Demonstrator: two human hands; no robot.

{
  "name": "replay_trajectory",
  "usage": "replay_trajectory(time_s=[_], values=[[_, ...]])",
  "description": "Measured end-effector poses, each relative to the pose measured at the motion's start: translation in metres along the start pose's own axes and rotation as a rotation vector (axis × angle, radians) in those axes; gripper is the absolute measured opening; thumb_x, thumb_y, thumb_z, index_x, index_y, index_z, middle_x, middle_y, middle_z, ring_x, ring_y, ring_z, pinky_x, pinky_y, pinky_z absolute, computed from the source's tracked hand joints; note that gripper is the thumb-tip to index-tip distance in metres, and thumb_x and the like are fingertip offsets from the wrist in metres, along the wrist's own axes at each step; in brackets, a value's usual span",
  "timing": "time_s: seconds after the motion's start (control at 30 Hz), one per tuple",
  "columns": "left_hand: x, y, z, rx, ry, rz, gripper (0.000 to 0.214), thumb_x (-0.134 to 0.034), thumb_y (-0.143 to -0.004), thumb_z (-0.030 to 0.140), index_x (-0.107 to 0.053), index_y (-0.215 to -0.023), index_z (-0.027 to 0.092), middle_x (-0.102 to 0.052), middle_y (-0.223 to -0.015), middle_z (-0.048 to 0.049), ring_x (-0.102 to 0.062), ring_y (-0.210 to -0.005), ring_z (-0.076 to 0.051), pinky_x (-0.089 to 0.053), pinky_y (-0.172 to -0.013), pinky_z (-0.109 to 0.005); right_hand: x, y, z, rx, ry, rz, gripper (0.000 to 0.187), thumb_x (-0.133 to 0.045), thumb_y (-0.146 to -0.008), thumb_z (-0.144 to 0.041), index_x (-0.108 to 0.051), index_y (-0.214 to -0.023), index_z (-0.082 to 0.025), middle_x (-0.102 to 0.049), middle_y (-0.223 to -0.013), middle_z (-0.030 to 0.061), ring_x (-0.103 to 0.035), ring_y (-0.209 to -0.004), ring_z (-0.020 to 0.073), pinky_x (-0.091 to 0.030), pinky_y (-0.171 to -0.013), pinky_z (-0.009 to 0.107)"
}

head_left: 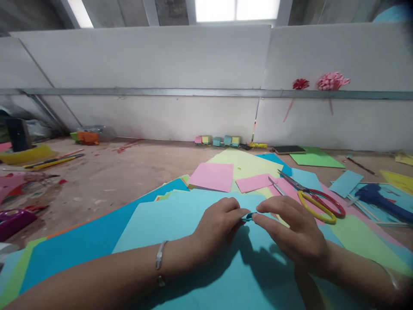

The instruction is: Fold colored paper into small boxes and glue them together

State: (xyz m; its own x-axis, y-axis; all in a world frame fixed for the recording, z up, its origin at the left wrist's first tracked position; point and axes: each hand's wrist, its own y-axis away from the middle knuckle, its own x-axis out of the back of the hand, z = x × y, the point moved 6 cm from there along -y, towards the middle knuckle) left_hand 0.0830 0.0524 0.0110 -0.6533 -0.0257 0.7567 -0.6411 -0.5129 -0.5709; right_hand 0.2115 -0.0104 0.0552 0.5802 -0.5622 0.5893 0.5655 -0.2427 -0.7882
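Observation:
A small folded piece of blue paper (248, 217) is held just above the stacked light-blue sheets (148, 219). My left hand (219, 221) is closed, pinching the piece's left end between thumb and fingers. From the right, my right hand (295, 230) meets its other end with thumb and index fingertip, the fingers curved round it. Scissors (309, 193) with one red and one yellow handle loop lie beyond my right hand, blades partly open. A pink paper square (212, 176) and a pink strip (254, 183) rest on the sheets ahead.
A blue glue gun (383, 200) lies at the right. Against the wall (145, 116) stands a row of small paper blocks (217, 140). A dark flat phone-like object (289, 149) sits by a green sheet (318, 157). Pencils (54, 161) and a purple tool (16, 219) are left.

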Motion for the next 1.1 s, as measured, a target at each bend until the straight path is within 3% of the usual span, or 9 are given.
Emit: replay_trajectory(time_s=[0.1,0.2,0.3,0.37,0.53,0.63,0.83,1.0,1.1], values=[[0.001,0.0,0.001,-0.017,0.046,-0.039,0.023,-0.043,-0.091,0.018,-0.066,-0.09,0.015,-0.058,-0.077,-0.0049,-0.051,-0.068,-0.017,-0.041,-0.06,-0.027,0.002,-0.004,0.002,0.015,-0.007,-0.014,0.016,-0.051,-0.087,-0.003,-0.062,-0.091,-0.014,-0.063,-0.087,0.01,-0.058,-0.081,0.0192,-0.049,-0.067,0.033],[0.003,-0.001,0.001,-0.024,0.058,-0.022,0.022,-0.041,-0.09,0.018,-0.064,-0.089,0.014,-0.06,-0.083,-0.0077,-0.053,-0.073,-0.018,-0.043,-0.063,-0.029,-0.002,-0.006,0.015,-0.193,-0.19,-0.07,0.013,-0.054,-0.087,-0.006,-0.06,-0.083,-0.017,-0.063,-0.088,0.0077,-0.06,-0.081,0.0159,-0.051,-0.068,0.028],[-0.001,0.0,0.0,-0.008,0.069,-0.054,0.025,-0.037,-0.093,0.018,-0.061,-0.085,0.015,-0.062,-0.078,-0.0073,-0.054,-0.069,-0.017,-0.043,-0.061,-0.028,-0.01,-0.005,0.022,-0.315,-0.338,-0.128,0.009,-0.057,-0.089,-0.01,-0.061,-0.089,-0.018,-0.064,-0.087,0.0052,-0.062,-0.08,0.0135,-0.053,-0.069,0.024],[-0.004,0.002,-0.002,0.021,0.097,-0.086,0.025,-0.037,-0.094,0.019,-0.06,-0.085,0.015,-0.064,-0.074,-0.0061,-0.055,-0.065,-0.017,-0.043,-0.059,-0.028,-0.011,-0.004,0.023,-0.305,-0.329,-0.146,0.01,-0.055,-0.091,-0.012,-0.062,-0.092,-0.019,-0.065,-0.084,0.0047,-0.061,-0.076,0.013,-0.052,-0.066,0.023],[-0.009,0.004,-0.001,0.038,0.336,-0.139,0.028,-0.04,-0.094,0.017,-0.056,-0.117,0.017,-0.073,-0.089,-0.0076,-0.067,-0.078,-0.019,-0.05,-0.071,-0.031,-0.007,-0.003,0.019,-0.221,-0.232,-0.103,0.011,-0.052,-0.094,-0.017,-0.059,-0.087,-0.017,-0.066,-0.077,0.0063,-0.06,-0.071,0.0143,-0.051,-0.063,0.024],[-0.011,0.003,0.003,0.117,0.569,-0.221,0.026,-0.038,-0.097,0.021,-0.059,-0.11,0.016,-0.073,-0.085,-0.0069,-0.068,-0.074,-0.016,-0.052,-0.071,-0.027,-0.002,-0.001,0.017,-0.222,-0.227,-0.044,0.011,-0.051,-0.095,-0.019,-0.058,-0.086,-0.018,-0.066,-0.076,0.0052,-0.062,-0.072,0.0144,-0.051,-0.065,0.025],[-0.016,0.003,0.014,0.282,0.982,-0.328,0.041,-0.041,-0.097,0.048,-0.062,-0.095,0.013,-0.07,-0.081,-0.0087,-0.065,-0.063,-0.013,-0.054,-0.063,-0.026,0.004,-0.005,0.014,-0.243,-0.201,0.008,0.014,-0.052,-0.093,-0.02,-0.056,-0.08,-0.02,-0.063,-0.069,0.0019,-0.061,-0.066,0.0134,-0.05,-0.061,0.023],[-0.016,0.004,0.018,0.359,1.126,-0.352,0.046,-0.049,-0.092,0.056,-0.062,-0.093,0.012,-0.068,-0.081,-0.01,-0.065,-0.063,-0.014,-0.054,-0.063,-0.028,0.003,-0.004,0.015,-0.3,-0.219,-0.006,0.013,-0.054,-0.091,-0.017,-0.056,-0.079,-0.021,-0.061,-0.065,-0.0009,-0.056,-0.056,0.0109,-0.047,-0.054,0.021],[-0.017,0.003,0.017,0.398,1.126,-0.346,0.05,-0.051,-0.089,0.059,-0.063,-0.09,0.011,-0.068,-0.076,-0.0097,-0.065,-0.063,-0.015,-0.054,-0.064,-0.03,0.002,0.004,0.021,-0.415,-0.29,0.049,0.008,-0.057,-0.089,-0.016,-0.058,-0.092,-0.023,-0.063,-0.07,-0.0016,-0.058,-0.06,0.0111,-0.049,-0.057,0.021]])
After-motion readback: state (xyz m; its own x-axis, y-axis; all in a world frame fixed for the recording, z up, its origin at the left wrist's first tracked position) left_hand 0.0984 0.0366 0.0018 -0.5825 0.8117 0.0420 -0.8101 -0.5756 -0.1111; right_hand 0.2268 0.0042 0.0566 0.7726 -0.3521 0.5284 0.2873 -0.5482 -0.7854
